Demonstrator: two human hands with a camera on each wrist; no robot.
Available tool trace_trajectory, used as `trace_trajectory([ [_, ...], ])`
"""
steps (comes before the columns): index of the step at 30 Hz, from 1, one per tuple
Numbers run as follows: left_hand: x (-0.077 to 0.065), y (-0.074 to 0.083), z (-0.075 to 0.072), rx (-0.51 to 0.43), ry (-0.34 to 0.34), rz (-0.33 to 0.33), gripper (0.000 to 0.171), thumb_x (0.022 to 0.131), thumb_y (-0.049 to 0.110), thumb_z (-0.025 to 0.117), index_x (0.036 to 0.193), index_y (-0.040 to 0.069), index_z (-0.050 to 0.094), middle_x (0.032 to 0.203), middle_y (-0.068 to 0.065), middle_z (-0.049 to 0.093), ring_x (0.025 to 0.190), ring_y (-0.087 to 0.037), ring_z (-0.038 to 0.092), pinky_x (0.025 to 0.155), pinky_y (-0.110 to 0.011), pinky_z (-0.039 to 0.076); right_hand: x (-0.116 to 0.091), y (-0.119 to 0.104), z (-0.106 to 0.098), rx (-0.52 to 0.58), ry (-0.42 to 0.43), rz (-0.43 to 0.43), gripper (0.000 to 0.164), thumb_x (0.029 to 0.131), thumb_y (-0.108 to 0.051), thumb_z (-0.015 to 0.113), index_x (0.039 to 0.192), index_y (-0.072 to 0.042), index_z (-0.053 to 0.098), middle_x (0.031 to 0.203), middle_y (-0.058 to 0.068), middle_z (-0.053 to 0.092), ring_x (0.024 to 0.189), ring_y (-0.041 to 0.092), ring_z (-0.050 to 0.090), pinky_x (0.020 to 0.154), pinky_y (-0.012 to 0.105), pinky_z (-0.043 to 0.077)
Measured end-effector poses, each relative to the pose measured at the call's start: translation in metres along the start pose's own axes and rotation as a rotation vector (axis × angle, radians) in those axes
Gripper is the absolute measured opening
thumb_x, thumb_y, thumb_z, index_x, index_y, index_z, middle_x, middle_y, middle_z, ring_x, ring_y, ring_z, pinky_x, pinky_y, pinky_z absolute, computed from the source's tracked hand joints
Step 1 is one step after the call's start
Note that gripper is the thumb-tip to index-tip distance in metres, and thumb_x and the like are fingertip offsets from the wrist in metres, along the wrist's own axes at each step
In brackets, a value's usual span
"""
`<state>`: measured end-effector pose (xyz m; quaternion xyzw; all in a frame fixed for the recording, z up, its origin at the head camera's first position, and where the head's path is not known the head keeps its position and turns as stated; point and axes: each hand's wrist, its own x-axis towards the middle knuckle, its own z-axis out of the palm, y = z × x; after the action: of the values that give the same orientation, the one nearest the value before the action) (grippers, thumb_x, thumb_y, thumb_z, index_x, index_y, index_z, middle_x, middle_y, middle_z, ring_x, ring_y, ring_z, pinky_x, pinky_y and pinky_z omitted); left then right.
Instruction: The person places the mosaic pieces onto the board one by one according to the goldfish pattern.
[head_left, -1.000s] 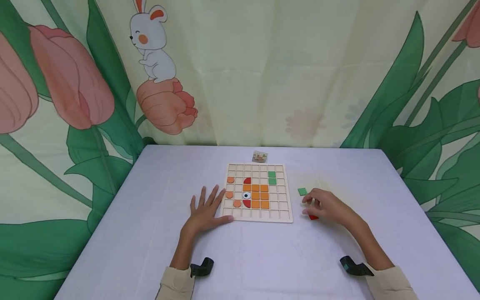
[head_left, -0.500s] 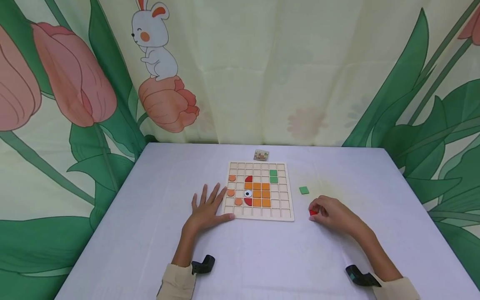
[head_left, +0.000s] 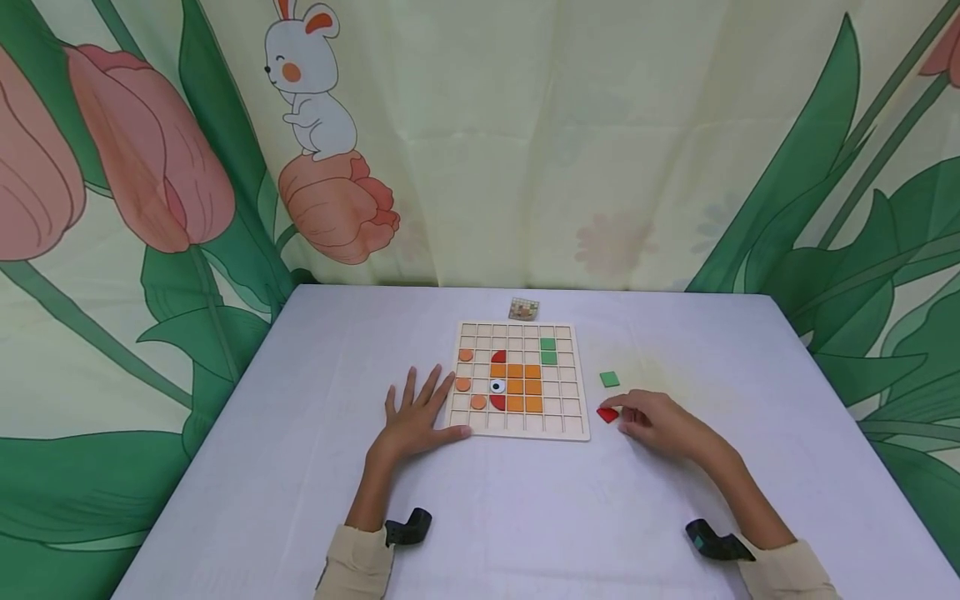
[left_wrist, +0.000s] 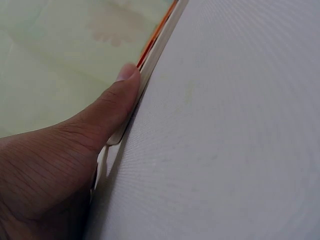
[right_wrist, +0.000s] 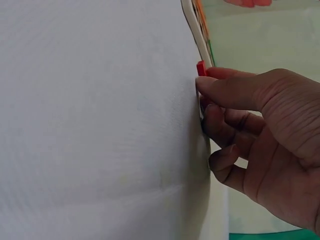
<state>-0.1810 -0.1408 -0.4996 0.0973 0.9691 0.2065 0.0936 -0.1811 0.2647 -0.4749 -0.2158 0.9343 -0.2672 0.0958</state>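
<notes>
In the head view, a small red tile (head_left: 607, 414) with a rounded edge is between the thumb and index finger of my right hand (head_left: 660, 422), just right of the board. The right wrist view shows this red tile (right_wrist: 201, 68) edge-on at the fingertips, the other fingers curled beneath. My left hand (head_left: 411, 429) lies with spread fingers at the left side of the pale grid board (head_left: 562, 423), its thumb at the near left corner. In the left wrist view, the left thumb (left_wrist: 112, 105) rests along the board's rim (left_wrist: 159, 52).
On the board sit several orange squares (head_left: 523, 387), two green squares (head_left: 548, 351), two red quarter-round pieces (head_left: 498, 402), an eye piece (head_left: 497, 386) and orange discs (head_left: 462, 384). A loose green square (head_left: 610, 379) lies to the right. A small patterned card (head_left: 523, 309) lies behind the board.
My right hand gripped the red tile and has shifted it slightly left, towards the board. More of the tile shows now. My left hand stays in place at the board.
</notes>
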Motion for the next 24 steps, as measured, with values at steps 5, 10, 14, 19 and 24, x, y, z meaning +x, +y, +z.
trace_trajectory([
  [5,0.0004,0.0007,-0.0009,-0.002,0.0,-0.003,0.097,0.078,0.068,0.065,0.157,0.03,0.022,0.167,-0.002,0.007,0.152,-0.038,-0.011,0.114,-0.068,-0.005,0.003,-0.0019,-0.0038,0.005,0.002,0.021,0.025,0.084,-0.008,0.075,0.108,-0.008,0.068,0.079,-0.006,0.057,0.075,0.01,0.05,0.064,0.021,0.046],
  [10,0.0001,0.0008,-0.0011,-0.003,-0.006,-0.008,0.098,0.078,0.068,0.065,0.157,0.029,0.022,0.167,-0.002,0.007,0.152,-0.038,-0.011,0.114,-0.068,-0.005,0.0043,-0.0049,-0.0047,-0.021,-0.024,0.026,0.031,0.084,-0.012,0.075,0.114,-0.015,0.068,0.089,-0.003,0.058,0.078,0.01,0.051,0.066,0.021,0.047],
  [14,0.0007,0.0,0.001,0.009,-0.002,-0.01,0.098,0.078,0.068,0.065,0.157,0.029,0.022,0.167,-0.002,0.007,0.152,-0.038,-0.01,0.114,-0.068,-0.005,0.0045,-0.0058,-0.0045,-0.055,-0.058,-0.008,0.036,0.085,-0.007,0.073,0.117,-0.022,0.07,0.094,-0.002,0.056,0.08,0.009,0.051,0.067,0.02,0.047],
  [19,0.0006,0.0,0.0018,0.008,-0.001,-0.007,0.098,0.079,0.068,0.065,0.157,0.029,0.021,0.166,-0.002,0.007,0.151,-0.039,-0.01,0.114,-0.068,-0.005,0.0067,-0.0065,-0.0041,-0.019,-0.058,0.022,0.025,0.084,-0.008,0.075,0.107,-0.015,0.071,0.086,-0.006,0.058,0.08,0.01,0.051,0.066,0.02,0.047],
  [24,0.0,0.0008,0.0001,0.005,-0.001,-0.003,0.098,0.079,0.067,0.066,0.157,0.028,0.021,0.166,-0.002,0.007,0.151,-0.039,-0.01,0.114,-0.068,-0.005,0.0075,-0.0087,-0.005,0.033,-0.019,0.07,0.026,0.08,-0.013,0.079,0.103,-0.007,0.068,0.081,-0.003,0.059,0.077,0.013,0.053,0.065,0.021,0.048],
])
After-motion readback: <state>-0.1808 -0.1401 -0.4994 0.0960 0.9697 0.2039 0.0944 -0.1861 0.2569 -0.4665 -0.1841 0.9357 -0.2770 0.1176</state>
